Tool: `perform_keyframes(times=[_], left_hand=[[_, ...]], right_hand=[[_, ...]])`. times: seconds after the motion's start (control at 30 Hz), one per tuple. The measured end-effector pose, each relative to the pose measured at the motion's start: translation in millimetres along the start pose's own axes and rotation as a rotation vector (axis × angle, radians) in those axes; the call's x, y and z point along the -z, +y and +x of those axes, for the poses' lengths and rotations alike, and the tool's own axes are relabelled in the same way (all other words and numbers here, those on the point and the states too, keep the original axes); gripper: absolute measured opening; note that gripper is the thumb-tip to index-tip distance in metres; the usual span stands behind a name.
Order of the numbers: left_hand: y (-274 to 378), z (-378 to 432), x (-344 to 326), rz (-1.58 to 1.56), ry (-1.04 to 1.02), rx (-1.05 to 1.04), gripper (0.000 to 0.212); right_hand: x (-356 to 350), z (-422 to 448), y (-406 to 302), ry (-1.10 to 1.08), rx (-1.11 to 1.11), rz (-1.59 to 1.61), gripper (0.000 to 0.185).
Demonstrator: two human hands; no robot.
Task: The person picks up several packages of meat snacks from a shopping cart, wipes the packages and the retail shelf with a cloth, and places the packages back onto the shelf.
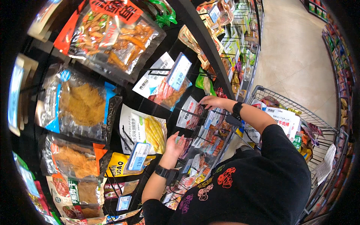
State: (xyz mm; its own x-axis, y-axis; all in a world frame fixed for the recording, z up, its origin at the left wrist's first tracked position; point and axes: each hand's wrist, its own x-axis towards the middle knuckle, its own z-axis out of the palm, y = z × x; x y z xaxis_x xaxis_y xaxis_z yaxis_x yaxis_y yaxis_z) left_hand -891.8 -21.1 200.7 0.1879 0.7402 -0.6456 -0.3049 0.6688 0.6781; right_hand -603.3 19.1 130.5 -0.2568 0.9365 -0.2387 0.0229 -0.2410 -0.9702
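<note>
My right hand [213,102] reaches to the shelf display, its fingertips at the upper edge of a white and dark red snack pouch [190,113]. Whether they grip the pouch or only touch it, I cannot tell. Lower and to the left, my left hand [175,144] is raised with fingers apart and nothing in it. It is between a pouch of yellow strips [150,133] and a small dark pouch [184,146] partly behind its fingers. Each wrist wears a black strap with a device.
Large clear food packs [84,104] hang on hooks at left, with price tags [179,72] sticking out. A dark shelf upright [206,42] rises beyond my right hand. At right, a wire shopping cart [317,123] holds white pouches [281,118]; a paper sheet [326,164] is at its side.
</note>
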Motion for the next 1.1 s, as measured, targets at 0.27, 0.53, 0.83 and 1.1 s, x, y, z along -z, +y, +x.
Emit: perform_keyframes(times=[0.27,0.53,0.83,1.1], left_hand=[[8,34,-5,0.124,0.03,0.099,0.03],[5,58,-9,0.447,0.009,0.049,0.051],[4,55,-19,0.614,-0.009,0.072,0.05],[-18,34,-18,0.535,-0.173,0.227,0.047]], right_hand=[[6,40,12,-0.189,0.262,0.038,0.028],[7,83,21,-0.231,0.299,0.075,0.029],[9,85,33,-0.187,0.255,0.25,0.023],[18,54,43,-0.127,0.184,0.303,0.02]])
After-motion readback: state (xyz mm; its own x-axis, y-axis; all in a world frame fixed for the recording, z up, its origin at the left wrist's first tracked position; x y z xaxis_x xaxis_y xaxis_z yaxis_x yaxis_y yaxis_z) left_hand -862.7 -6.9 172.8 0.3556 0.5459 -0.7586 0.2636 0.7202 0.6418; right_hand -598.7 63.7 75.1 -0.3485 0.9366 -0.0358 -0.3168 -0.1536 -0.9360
